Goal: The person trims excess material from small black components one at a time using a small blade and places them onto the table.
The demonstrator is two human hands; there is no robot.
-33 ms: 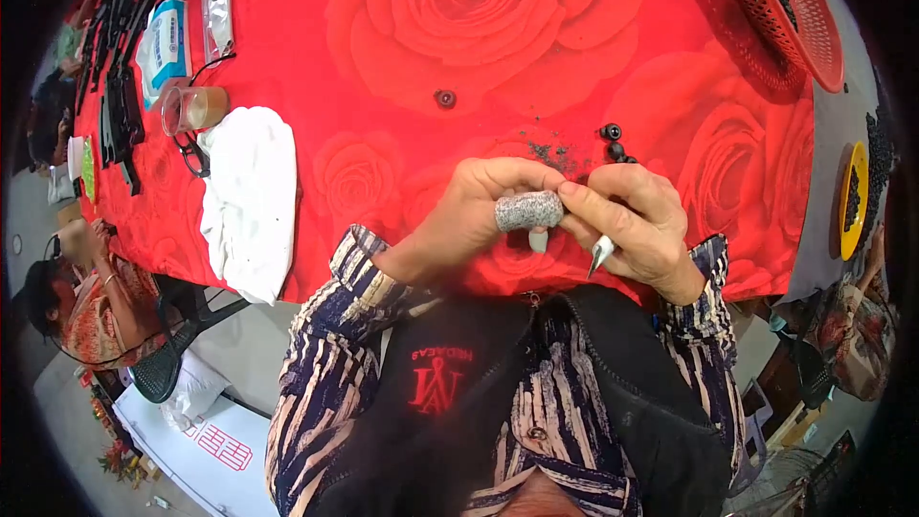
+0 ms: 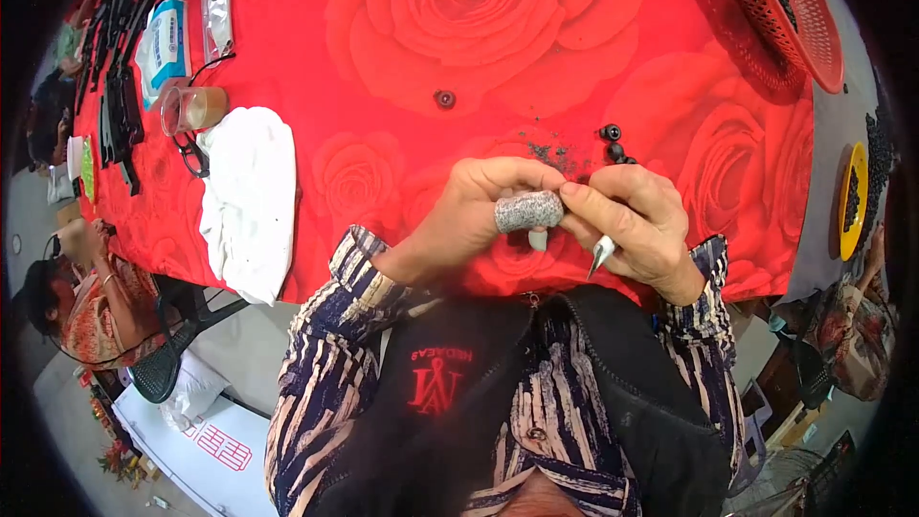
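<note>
Your right hand (image 2: 637, 225) is closed around a pointed metal tool (image 2: 601, 253); the tool emerges from between the fingers, tip projecting past the grip toward the near edge of the table (image 2: 378, 67). Your left hand (image 2: 469, 203), with a grey knitted sleeve (image 2: 529, 212) on one finger, meets the right at the fingertips; whether it grips anything cannot be told. Black round parts (image 2: 612, 133) lie just beyond your right hand, toward the table's far edge.

The left hand (image 2: 476, 193), a grey sleeve (image 2: 529, 212) around one finger, touches the right hand (image 2: 639, 225), which holds a pointed tool (image 2: 602, 251). Black parts (image 2: 616, 149) lie near them on the red tablecloth (image 2: 373, 96).
</note>
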